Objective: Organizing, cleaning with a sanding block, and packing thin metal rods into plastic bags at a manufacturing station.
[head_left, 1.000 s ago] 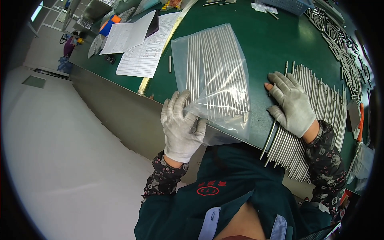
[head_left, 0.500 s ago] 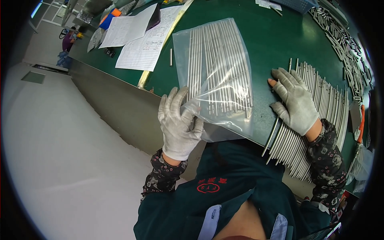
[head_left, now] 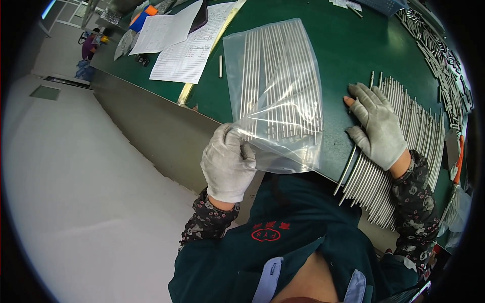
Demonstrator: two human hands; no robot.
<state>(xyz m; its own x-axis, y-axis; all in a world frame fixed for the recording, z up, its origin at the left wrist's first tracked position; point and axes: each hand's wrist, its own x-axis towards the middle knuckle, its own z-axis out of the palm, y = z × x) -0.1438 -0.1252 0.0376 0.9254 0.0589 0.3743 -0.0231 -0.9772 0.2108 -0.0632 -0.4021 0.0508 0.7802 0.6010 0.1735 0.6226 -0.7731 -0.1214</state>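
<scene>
A clear plastic bag (head_left: 283,155) lies at the table's front edge with several thin metal rods (head_left: 282,65) inside it. My left hand (head_left: 227,164), in a pale work glove, has its fingers curled closed on the bag's near left corner. To the right, a row of loose metal rods (head_left: 371,197) lies side by side, their near ends sticking out past the edge. On top of this row rests my right hand (head_left: 376,126), gloved too, palm down with the fingers stretched out. One bare fingertip shows through its glove.
Written sheets of paper (head_left: 177,65) and a short metal pin (head_left: 220,66) lie on the green table (head_left: 348,50) to the left. Many short metal pieces (head_left: 439,65) are heaped at the far right, near a blue basket (head_left: 376,5). A person (head_left: 89,46) is in the left background.
The fingers of my left hand have gone from stretched out to curled closed on the bag's corner. My right hand stays on the loose rods. The whole view has shifted slightly.
</scene>
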